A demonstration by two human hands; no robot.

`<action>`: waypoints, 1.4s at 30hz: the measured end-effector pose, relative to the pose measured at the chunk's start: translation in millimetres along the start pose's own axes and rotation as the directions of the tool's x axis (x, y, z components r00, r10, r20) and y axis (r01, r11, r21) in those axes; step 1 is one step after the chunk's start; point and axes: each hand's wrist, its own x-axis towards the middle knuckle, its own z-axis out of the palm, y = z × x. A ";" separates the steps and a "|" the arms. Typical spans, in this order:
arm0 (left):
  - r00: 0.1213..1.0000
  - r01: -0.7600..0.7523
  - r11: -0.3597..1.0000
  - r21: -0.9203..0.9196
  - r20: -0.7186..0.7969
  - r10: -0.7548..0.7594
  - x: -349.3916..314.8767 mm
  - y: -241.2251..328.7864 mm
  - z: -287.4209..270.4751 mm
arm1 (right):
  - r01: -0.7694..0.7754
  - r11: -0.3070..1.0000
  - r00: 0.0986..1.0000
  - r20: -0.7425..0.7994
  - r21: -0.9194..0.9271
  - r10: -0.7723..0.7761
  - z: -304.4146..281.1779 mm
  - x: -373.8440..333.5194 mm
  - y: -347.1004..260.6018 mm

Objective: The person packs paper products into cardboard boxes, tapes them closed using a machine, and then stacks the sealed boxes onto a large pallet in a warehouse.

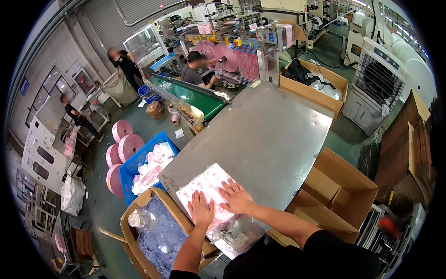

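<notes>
To your left stand a blue crate [126, 185] of pink-and-white material and a cardboard box [173, 209] of clear plastic, apparently placed within easy reach. Your left hand [201, 211] lies flat, fingers slightly apart, on the pink-and-white packs [208, 180], your right hand [238, 199] spread beside it, neither clamped, seemingly steadying the packs at the near end of the metal table [260, 139]

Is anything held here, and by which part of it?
Nothing is visibly gripped: the left hand and right hand lie flat on top of the pink-and-white packs.
</notes>
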 end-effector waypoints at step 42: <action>0.996 -0.043 0.999 0.003 -0.073 0.043 -0.2 -2.9 3.1 | -0.008 1.000 0.999 0.032 -0.003 0.008 -5.0 0.6 -1.9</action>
